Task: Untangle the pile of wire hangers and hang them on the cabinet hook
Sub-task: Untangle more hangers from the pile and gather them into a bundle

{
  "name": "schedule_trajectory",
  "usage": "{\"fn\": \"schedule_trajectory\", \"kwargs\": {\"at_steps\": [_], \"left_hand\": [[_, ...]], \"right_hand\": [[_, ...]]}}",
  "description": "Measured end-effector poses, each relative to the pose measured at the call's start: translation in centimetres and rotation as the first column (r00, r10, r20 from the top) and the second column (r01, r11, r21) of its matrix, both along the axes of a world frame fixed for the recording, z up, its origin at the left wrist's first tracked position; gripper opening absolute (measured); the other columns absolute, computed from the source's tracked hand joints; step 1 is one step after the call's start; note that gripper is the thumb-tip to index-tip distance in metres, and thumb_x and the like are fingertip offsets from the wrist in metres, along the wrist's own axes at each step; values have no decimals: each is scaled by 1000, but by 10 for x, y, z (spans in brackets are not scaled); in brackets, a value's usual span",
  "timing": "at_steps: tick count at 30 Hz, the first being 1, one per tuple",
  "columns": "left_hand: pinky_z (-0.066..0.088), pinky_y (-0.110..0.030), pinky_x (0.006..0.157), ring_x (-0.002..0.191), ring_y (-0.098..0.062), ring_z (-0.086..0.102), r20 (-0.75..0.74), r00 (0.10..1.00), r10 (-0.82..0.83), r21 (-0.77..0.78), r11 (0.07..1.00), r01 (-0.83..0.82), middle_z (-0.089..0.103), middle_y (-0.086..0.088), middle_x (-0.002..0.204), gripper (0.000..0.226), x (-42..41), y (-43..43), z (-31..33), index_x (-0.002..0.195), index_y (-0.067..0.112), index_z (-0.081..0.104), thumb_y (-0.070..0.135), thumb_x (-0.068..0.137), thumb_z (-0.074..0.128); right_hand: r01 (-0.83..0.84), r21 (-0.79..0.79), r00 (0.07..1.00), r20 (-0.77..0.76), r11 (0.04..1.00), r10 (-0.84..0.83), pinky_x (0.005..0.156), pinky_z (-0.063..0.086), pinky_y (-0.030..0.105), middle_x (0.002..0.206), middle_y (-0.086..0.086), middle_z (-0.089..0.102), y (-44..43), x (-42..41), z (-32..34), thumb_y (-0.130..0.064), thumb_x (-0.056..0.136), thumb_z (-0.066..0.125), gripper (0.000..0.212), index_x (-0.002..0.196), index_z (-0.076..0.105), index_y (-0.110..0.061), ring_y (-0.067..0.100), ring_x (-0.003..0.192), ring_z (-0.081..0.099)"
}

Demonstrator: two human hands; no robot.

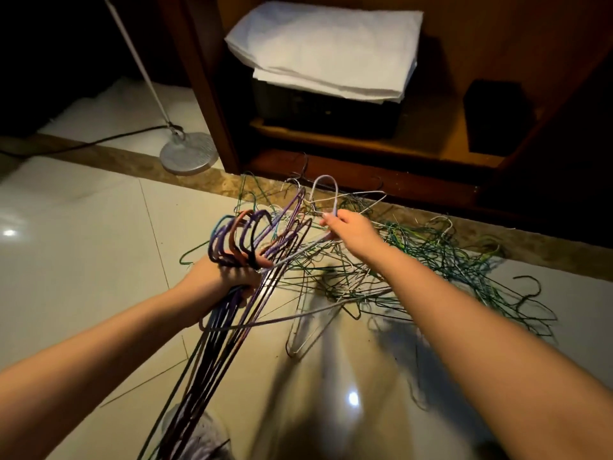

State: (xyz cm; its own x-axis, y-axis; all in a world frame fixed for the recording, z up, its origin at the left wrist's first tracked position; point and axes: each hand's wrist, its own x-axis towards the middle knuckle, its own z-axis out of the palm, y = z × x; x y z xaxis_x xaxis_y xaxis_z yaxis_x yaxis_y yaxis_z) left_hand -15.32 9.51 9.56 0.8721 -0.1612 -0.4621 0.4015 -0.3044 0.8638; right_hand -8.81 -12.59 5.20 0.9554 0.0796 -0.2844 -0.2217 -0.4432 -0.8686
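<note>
A tangled pile of wire hangers point(428, 257), mostly green, white and grey, lies on the tiled floor in front of a wooden cabinet point(381, 167). My left hand point(229, 277) grips a bundle of sorted hangers point(238, 240), purple, brown and dark, by their necks, with the hooks up and the bodies trailing down toward me. My right hand point(348, 227) pinches the neck of a pale lilac hanger point(326, 194) at the top of the pile, its hook pointing up. No cabinet hook is in view.
A floor lamp's round metal base point(189, 154) and white pole stand left of the cabinet, with a dark cable across the floor. Folded white cloth point(325, 44) lies on a dark box point(328, 111) on the cabinet shelf. A brown stone strip borders the tiles.
</note>
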Motion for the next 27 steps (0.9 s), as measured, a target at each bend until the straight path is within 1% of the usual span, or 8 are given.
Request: {"fn": "schedule_trajectory", "kwargs": {"at_steps": [3, 6, 9, 12, 15, 18, 23, 27], "left_hand": [[47, -25, 49, 53, -11, 55, -3, 1000, 8, -4, 1000, -8, 60, -2, 62, 15, -2, -9, 13, 94, 13, 68, 4, 82, 64], [51, -26, 54, 67, -17, 61, -18, 997, 69, -4, 998, -69, 65, -8, 78, 19, -1, -14, 26, 101, 11, 65, 20, 84, 65], [53, -26, 53, 67, -19, 63, -41, 986, 164, -74, 983, -167, 63, -12, 80, 16, 2, -24, 40, 100, 7, 63, 17, 88, 61], [53, -25, 48, 60, -16, 65, -68, 964, 256, -116, 958, -262, 63, -11, 81, 10, 1, -39, 48, 97, 8, 60, 13, 88, 60], [52, -25, 44, 53, -16, 64, -126, 953, 274, -191, 936, -294, 59, -13, 77, 9, -5, -57, 50, 96, 5, 54, 5, 88, 58], [55, -27, 50, 51, -16, 63, -171, 948, 270, -211, 929, -303, 58, -12, 75, 7, -17, -77, 53, 88, 6, 55, 0, 88, 56], [56, -36, 64, 64, -20, 65, -177, 961, 211, -256, 933, -252, 60, -12, 79, 15, -39, -96, 63, 100, 4, 57, -3, 88, 54], [57, -36, 67, 69, -22, 65, -168, 974, 154, -309, 930, -201, 63, -12, 79, 21, -55, -106, 79, 103, 4, 58, -7, 86, 53]], "right_hand": [[110, 47, 994, 0, 993, -110, 61, 42, 18, 71, -2, 56, -25, -5, 5, -27, 96, 46, 24, 94, 63, -10, 14, 66, 53], [316, 22, 947, 53, 948, -317, 63, 40, 28, 69, -1, 56, -63, -10, 12, -31, 95, 49, 24, 88, 65, -15, 14, 64, 50], [511, 13, 854, 107, 859, -509, 59, 35, 27, 64, -2, 55, -100, -19, 21, -32, 93, 52, 24, 88, 66, -13, 13, 60, 47], [665, 32, 738, 132, 747, -662, 63, 38, 28, 61, -6, 57, -119, -33, 27, -36, 91, 55, 25, 71, 61, -22, 14, 61, 51], [639, 4, 758, 164, 769, -631, 63, 41, 29, 62, -7, 59, -109, -51, 29, -37, 91, 54, 22, 80, 66, -22, 14, 60, 54], [568, -66, 806, 246, 820, -538, 52, 36, 21, 72, -1, 65, -89, -70, 39, -31, 94, 51, 24, 96, 68, -14, 21, 62, 59], [442, -230, 879, 304, 867, -367, 44, 24, 20, 72, -6, 61, -75, -98, 69, -32, 96, 45, 25, 91, 66, -18, 8, 50, 46], [326, -7, 907, 282, 945, -311, 55, 47, 23, 74, -6, 62, -70, -121, 93, -26, 93, 54, 15, 102, 65, -21, 14, 66, 62]]}}
